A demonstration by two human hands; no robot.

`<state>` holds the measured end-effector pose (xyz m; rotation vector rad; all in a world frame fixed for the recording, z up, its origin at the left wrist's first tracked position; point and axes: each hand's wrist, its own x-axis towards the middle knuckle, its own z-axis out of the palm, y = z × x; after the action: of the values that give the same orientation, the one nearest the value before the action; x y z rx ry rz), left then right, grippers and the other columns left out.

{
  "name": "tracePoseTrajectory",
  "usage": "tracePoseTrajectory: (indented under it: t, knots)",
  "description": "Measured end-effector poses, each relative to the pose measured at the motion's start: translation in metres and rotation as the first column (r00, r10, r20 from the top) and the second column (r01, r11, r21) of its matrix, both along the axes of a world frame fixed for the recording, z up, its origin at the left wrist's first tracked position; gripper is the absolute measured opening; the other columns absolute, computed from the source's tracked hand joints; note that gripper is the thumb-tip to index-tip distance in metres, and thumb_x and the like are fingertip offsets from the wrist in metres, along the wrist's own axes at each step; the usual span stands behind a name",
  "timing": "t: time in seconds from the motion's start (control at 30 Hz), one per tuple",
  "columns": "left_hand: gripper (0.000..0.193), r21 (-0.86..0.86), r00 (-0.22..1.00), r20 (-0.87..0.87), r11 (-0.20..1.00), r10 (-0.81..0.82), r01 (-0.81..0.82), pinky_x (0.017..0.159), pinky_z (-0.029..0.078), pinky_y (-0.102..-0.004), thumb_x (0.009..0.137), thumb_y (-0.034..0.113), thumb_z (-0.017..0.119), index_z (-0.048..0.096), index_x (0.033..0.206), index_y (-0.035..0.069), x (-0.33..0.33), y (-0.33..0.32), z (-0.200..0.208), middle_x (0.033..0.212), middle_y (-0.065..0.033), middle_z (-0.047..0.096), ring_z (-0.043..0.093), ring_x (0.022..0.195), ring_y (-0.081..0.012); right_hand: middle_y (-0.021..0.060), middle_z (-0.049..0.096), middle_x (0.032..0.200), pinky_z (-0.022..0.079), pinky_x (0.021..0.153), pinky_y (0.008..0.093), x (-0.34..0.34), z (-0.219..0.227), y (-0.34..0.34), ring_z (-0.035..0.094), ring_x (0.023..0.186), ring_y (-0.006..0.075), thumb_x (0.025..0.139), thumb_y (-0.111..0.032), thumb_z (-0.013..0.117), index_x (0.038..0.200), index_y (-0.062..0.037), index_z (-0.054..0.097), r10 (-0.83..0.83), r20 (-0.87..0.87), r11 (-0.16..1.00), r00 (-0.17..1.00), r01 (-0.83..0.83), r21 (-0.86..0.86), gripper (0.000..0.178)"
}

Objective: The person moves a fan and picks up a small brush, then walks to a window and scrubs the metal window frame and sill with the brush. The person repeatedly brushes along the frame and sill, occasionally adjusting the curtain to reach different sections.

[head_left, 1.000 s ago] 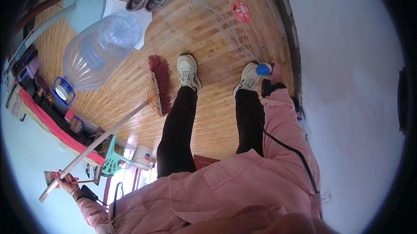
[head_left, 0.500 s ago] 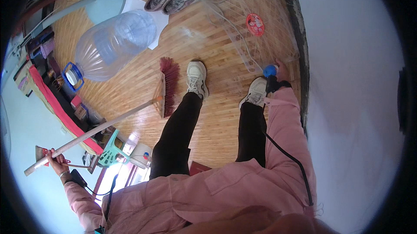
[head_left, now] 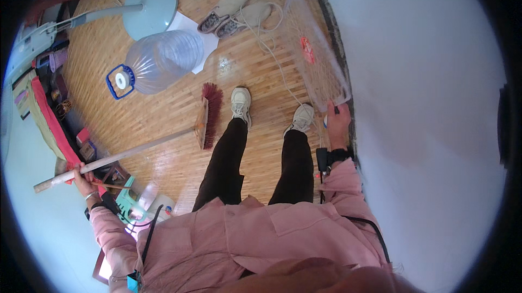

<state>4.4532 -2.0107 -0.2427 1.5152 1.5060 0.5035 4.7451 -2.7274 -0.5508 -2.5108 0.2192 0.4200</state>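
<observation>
My left hand [head_left: 82,181], at the left, is closed round the upper end of the broom's wooden handle [head_left: 136,153]. A thin brown stick also runs from this hand; its far end is hidden. The broom head [head_left: 209,116], with dark red bristles, rests on the floor beside my left shoe. My right hand [head_left: 338,124] is closed at the near corner of a clear plastic panel [head_left: 321,72] with a red sticker, beside the wall. A small blue-and-white thing [head_left: 326,121] shows partly at the right fingers, and a dark bit lies by the fingertips.
A large clear water bottle [head_left: 163,62] with a blue handle lies on the wooden floor. Beyond it are a pale round base [head_left: 154,7], shoes [head_left: 225,15] and a loose white cord [head_left: 280,64]. A green plastic stool [head_left: 128,200] stands at left; the white wall [head_left: 413,102] bounds the right.
My right hand has moved to the panel's near corner, and the panel now looks tilted up toward the wall. My left hand has shifted slightly up and right with the broom handle.
</observation>
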Motion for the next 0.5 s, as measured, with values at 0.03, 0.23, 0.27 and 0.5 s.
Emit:
tracePoseTrajectory:
  t: [0.03,0.23,0.27,0.5]
  knots:
    - [0.019,-0.023,0.998,0.013,0.998,-0.058,0.058,0.034,0.023,-0.0193,0.086,0.027,0.062,0.057,0.086,0.008,0.004,-0.006,0.000,0.068,0.0006,0.057,0.033,0.040,-0.0040,0.0166,0.063,0.079,0.046,0.066,0.0389,-0.003,0.026,0.002,0.059,0.074,0.0308,0.083,-0.022,0.066,0.088,-0.0016,0.066,0.142,0.175,0.989,0.974,-0.131,-0.071,0.021]
    - [0.014,0.016,0.996,0.051,0.998,-0.069,0.068,0.033,0.025,-0.0208,0.086,0.022,0.060,0.057,0.082,0.009,0.025,-0.018,0.011,0.069,-0.0021,0.059,0.037,0.040,-0.0059,0.0149,0.060,0.072,0.045,0.066,0.0398,-0.070,0.197,-0.029,0.056,0.072,0.0327,0.084,-0.016,0.064,0.077,-0.0007,0.063,-0.122,0.334,0.993,0.935,0.118,0.031,0.017]
    - [0.014,-0.046,0.994,0.053,0.994,-0.094,0.097,0.033,0.024,-0.0208,0.086,0.022,0.060,0.057,0.081,0.009,0.026,-0.016,0.016,0.068,-0.0027,0.059,0.037,0.040,-0.0055,0.0144,0.059,0.071,0.045,0.065,0.0396,-0.081,0.228,-0.034,0.057,0.072,0.0321,0.084,-0.016,0.064,0.077,-0.0007,0.063,-0.160,0.323,0.987,0.933,0.153,0.048,0.017]
    - [0.010,-0.165,0.966,0.065,0.952,-0.251,0.258,0.035,0.029,-0.0203,0.083,0.014,0.062,0.057,0.088,0.008,0.068,-0.024,0.023,0.077,-0.0062,0.064,0.036,0.040,-0.0049,0.0164,0.060,0.077,0.045,0.064,0.0360,-0.176,0.373,-0.053,0.058,0.070,0.0284,0.084,-0.019,0.066,0.074,-0.0001,0.062,0.053,0.214,0.956,0.975,0.013,-0.294,0.022]
